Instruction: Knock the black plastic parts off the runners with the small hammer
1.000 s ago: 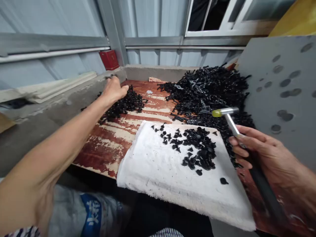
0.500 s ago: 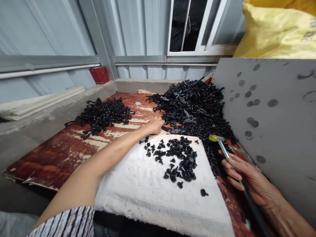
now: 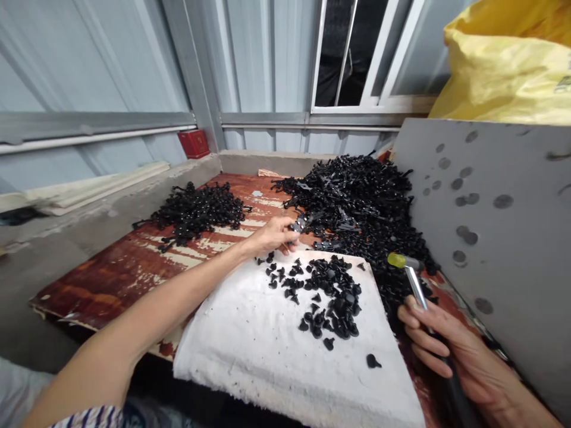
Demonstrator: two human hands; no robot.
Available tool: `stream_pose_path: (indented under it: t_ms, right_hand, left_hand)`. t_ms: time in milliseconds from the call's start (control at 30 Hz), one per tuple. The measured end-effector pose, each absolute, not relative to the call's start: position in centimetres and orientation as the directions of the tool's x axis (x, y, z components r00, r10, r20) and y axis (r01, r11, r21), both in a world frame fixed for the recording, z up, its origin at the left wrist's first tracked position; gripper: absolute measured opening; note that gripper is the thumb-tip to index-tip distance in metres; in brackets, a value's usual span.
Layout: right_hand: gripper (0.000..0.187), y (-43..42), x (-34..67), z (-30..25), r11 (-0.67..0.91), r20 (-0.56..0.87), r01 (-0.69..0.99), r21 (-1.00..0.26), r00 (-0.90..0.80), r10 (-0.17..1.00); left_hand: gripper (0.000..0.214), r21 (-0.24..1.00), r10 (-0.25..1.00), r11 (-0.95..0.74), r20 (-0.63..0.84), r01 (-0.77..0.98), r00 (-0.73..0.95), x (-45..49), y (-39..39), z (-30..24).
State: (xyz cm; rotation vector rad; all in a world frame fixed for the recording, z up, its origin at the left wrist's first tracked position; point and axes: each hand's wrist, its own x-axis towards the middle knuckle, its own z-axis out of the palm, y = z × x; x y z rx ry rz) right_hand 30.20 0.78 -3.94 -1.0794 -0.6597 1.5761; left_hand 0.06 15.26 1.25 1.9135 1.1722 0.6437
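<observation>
My left hand (image 3: 271,234) is closed on a small black part with shiny studs (image 3: 300,224), at the near left edge of a big heap of similar black parts (image 3: 357,190). My right hand (image 3: 439,336) grips a small mallet (image 3: 416,286) with a yellow face on its head, a metal shaft and a dark handle. The mallet's head is raised beside the heap. Between my hands lies a white cloth pad (image 3: 250,333) with many loose black stem-and-disc pieces (image 3: 334,285) scattered on it.
A smaller heap of black parts (image 3: 196,211) sits on the left of the worn red-brown board (image 3: 111,273). A grey spotted panel (image 3: 486,238) stands along the right, with a yellow sack (image 3: 504,71) above it. A red box (image 3: 193,144) rests in the back corner.
My left hand has lifted a little from the heap's edge, with a studded black part now showing in its fingers. My right hand keeps hold of the mallet. The view has shifted slightly.
</observation>
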Motion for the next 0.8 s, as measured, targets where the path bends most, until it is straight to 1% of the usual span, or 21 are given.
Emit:
stream_pose_path:
  t_ms: [33, 67, 133, 200, 233, 300, 333, 400, 467, 533, 600, 700, 800]
  right_hand:
    - [0.034, 0.6, 29.6, -3.4, -0.300, -0.315, -0.451, -0.841, -0.043, 0.948]
    - [0.034, 0.5, 29.0, -2.8, -0.318, -0.330, -0.450, -0.834, -0.056, 0.942]
    - [0.041, 0.4, 27.7, -1.4, -0.315, -0.333, -0.443, -0.840, -0.039, 0.942]
    - [0.052, 0.5, 26.1, -0.2, -0.285, -0.316, -0.410, -0.866, 0.007, 0.949]
    - [0.055, 0.6, 25.3, 0.2, -0.274, -0.298, -0.377, -0.885, 0.005, 0.955]
    - [0.052, 0.5, 23.6, 0.7, -0.246, -0.237, -0.291, -0.925, -0.065, 0.969]
    - [0.046, 0.3, 22.8, 0.7, -0.265, -0.240, -0.240, -0.934, -0.128, 0.962]
    - [0.041, -0.5, 21.3, 0.4, -0.276, -0.245, -0.212, -0.937, -0.160, 0.956]
    - [0.043, -1.6, 20.1, 0.0, -0.276, -0.253, -0.232, -0.933, -0.124, 0.959]
    - [0.045, -2.7, 19.2, -0.4, -0.271, -0.259, -0.246, -0.930, -0.082, 0.962]
    - [0.046, -3.6, 18.5, -0.8, -0.275, -0.268, -0.238, -0.932, -0.061, 0.961]
    - [0.047, -4.6, 17.5, -1.4, -0.279, -0.274, -0.211, -0.937, -0.052, 0.960]
    - [0.049, -5.5, 16.5, -1.9, -0.276, -0.271, -0.154, -0.949, -0.053, 0.961]
  left_hand:
    - [0.012, 0.903, 0.872, -0.183, -0.033, 0.388, 0.489, -0.1, 14.0, 1.5]
    - [0.019, 0.951, 0.840, -0.101, -0.075, 0.291, 0.538, -0.3, 12.6, 1.7]
    - [0.030, 0.983, 0.768, 0.014, -0.127, 0.182, 0.628, -0.3, 10.2, 1.9]
    - [0.033, 0.983, 0.699, 0.086, -0.177, 0.164, 0.693, -0.2, 8.1, 2.0]
    - [0.032, 0.978, 0.669, 0.117, -0.205, 0.172, 0.714, 0.0, 7.3, 2.0]
    - [0.032, 0.969, 0.629, 0.162, -0.248, 0.188, 0.737, 0.1, 5.8, 2.0]
    - [0.033, 0.967, 0.626, 0.178, -0.255, 0.183, 0.737, 0.0, 5.2, 1.9]
    - [0.040, 0.968, 0.648, 0.209, -0.241, 0.135, 0.723, -0.3, 4.1, 1.7]
    - [0.051, 0.965, 0.694, 0.255, -0.227, 0.061, 0.684, -0.9, 3.2, 1.2]
    - [0.063, 0.946, 0.725, 0.322, -0.261, 0.022, 0.638, -1.6, 2.4, 0.6]
    - [0.068, 0.918, 0.723, 0.396, -0.332, 0.032, 0.606, -2.3, 1.8, 0.2]
    - [0.063, 0.867, 0.666, 0.485, -0.451, 0.115, 0.594, -3.0, 1.5, 0.2]
    - [0.058, 0.858, 0.653, 0.461, -0.502, 0.228, 0.568, -3.2, 1.4, 0.6]
